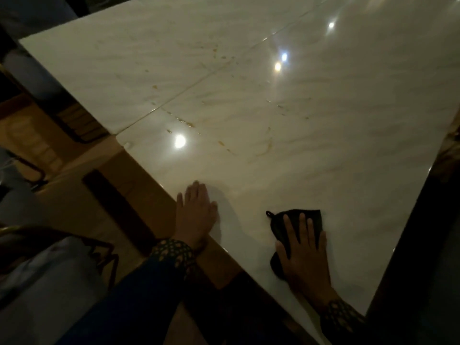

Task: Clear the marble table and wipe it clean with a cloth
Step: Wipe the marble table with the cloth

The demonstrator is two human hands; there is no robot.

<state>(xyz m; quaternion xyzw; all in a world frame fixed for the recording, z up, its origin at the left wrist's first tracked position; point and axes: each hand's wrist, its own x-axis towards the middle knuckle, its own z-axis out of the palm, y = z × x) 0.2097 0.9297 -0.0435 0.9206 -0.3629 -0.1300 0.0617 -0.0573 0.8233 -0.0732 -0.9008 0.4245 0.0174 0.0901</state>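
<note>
- The right hand (pixel 302 247) lies flat in the lower right of the frame, fingers straight and slightly spread, pressing down on a dark cloth (pixel 293 227) — nothing is pinched or curled round.
- The cloth sits on the tabletop (pixel 323 135) near its lower edge; a small loop sticks out at the cloth's upper left corner, and part of the cloth shows below the thumb.
- The left hand (pixel 195 212) rests palm down at lower centre, fingers straight and close together, right at the tabletop's left edge, well apart from the cloth.
- Both wrists wear dark sleeves with a patterned lattice cuff (pixel 174 252); the left forearm reaches in from the lower left corner.
- The tabletop is pale marble with faint veins, two slabs meeting at a seam (pixel 214 73) that runs from centre left toward the top right.
- Orange-brown smears and spots (pixel 189 124) lie along the seam and across the middle of the frame — more sit in the upper centre.
- Bright ceiling lights reflect as glare spots on the polished surface.
- Left of the tabletop, a wooden floor (pixel 62 195) and dim chair frames show; the room is dark.
</note>
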